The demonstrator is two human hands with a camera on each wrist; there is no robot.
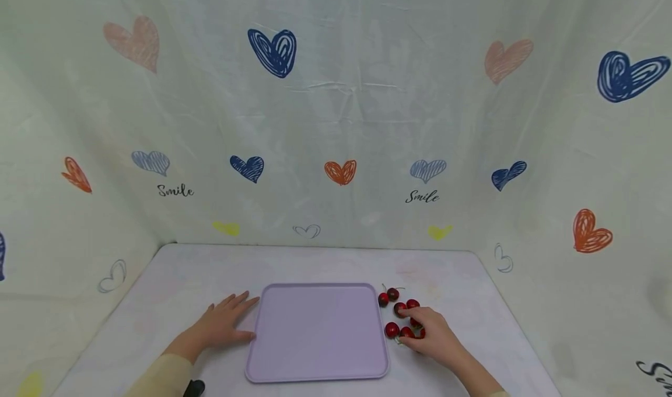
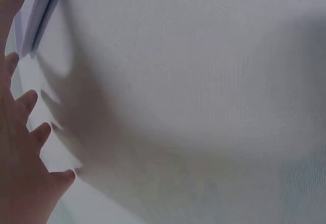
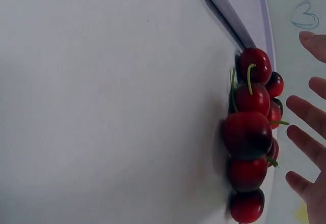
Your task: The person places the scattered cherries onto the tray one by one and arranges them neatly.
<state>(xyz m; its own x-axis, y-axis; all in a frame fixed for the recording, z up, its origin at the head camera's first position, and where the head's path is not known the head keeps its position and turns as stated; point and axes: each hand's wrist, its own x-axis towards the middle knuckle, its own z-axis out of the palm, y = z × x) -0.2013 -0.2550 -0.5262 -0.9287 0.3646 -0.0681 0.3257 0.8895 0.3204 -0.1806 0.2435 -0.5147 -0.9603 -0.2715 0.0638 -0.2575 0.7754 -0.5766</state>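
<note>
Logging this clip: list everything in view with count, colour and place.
tray: 1, lilac, middle of the table
cherries: at least eight (some hidden), red to dark red, right of the tray
table: 1, whitish, under the tray and cherries
backdrop cloth: pale, around the table
printed hearts: over a dozen, red, pink, blue, yellow and outlined, on the cloth
"Smile" lettering: two whole, one cut off, black, on the cloth
unidentified object: 1, black, beside the left sleeve
sleeves: 2, cream, bottom edge
left hand: 1, bare, at the tray's left edge
right hand: 1, bare, at the cherries
</note>
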